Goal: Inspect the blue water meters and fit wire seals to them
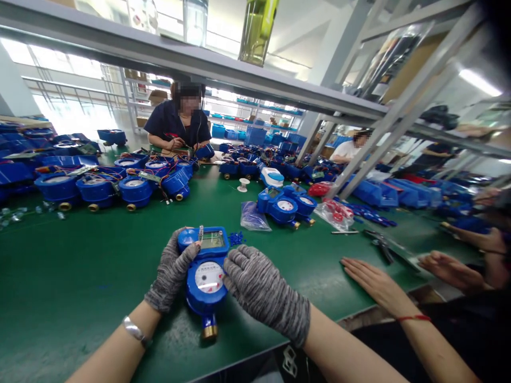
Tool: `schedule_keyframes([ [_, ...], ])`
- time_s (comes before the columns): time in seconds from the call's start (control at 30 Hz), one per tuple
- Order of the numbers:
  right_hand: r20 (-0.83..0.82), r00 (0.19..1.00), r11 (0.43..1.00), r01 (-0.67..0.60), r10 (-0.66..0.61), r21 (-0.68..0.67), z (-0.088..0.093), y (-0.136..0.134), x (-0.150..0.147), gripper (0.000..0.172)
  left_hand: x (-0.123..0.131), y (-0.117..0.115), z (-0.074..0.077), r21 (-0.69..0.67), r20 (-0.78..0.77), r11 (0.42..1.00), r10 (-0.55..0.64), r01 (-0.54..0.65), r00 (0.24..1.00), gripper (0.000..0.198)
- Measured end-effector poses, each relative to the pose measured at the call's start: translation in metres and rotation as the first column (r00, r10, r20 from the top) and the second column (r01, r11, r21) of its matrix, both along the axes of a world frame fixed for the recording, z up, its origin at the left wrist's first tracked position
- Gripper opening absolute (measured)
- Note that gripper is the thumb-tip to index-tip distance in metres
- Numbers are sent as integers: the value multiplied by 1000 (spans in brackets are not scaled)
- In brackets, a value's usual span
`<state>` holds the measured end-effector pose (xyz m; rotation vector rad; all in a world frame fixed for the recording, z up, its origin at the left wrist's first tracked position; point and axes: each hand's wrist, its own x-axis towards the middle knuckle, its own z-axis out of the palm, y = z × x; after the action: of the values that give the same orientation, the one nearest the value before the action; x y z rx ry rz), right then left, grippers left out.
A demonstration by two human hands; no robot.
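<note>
A blue water meter [205, 284] with a round white dial, a rectangular display and a brass end lies on the green table before me. My left hand [172, 268], in a grey knit glove, grips the upper left side of the meter, its thumb by the display. On the other side, my gloved right hand [259, 284] has its fingers curled against the meter's right edge, beside the dial. Just behind the meter is a small pile of blue parts [236, 238].
Many blue meters [133, 190] fill the back left. Further right lie a plastic bag [254, 215], two meters [284, 206], red parts in a bag [337, 210] and pliers [383, 250]. A person's hand [371, 279] rests at the right edge. A shelf [223, 61] hangs overhead.
</note>
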<state>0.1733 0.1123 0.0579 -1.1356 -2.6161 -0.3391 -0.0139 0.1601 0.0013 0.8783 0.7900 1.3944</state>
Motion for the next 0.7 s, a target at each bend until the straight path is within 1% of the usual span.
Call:
schedule_keyframes([
  [0.07,-1,1000,1000,8,-8,13,-2,-1,-3,23,0,0,-1,-2,-15,1000,26,-26,1000,52],
  [0.2,-75,993,996,94,-94,-8,-7,-2,-5,22,1,-2,-1,5,-43,997,75,-75,996,51],
  [0.27,-190,974,992,122,-124,-19,-15,-6,-2,24,1,-4,-1,9,-30,997,82,-81,996,52],
  [0.37,-397,907,989,150,-141,-8,-35,-14,3,32,1,-6,-2,-4,-11,998,70,-70,997,53],
  [0.4,-441,887,987,159,-139,10,-41,-16,5,34,1,-6,-2,-9,-13,998,65,-65,998,53],
  [0.47,-475,870,984,172,-132,41,-48,-17,6,36,0,-6,-3,-8,-26,998,66,-66,998,52],
  [0.53,-468,874,985,166,-129,39,-49,-17,5,34,0,-6,-3,-2,-37,997,77,-77,996,51],
  [0.7,-428,895,991,135,-127,-11,-33,-20,2,33,1,-6,-3,-12,-36,996,88,-89,995,52],
])
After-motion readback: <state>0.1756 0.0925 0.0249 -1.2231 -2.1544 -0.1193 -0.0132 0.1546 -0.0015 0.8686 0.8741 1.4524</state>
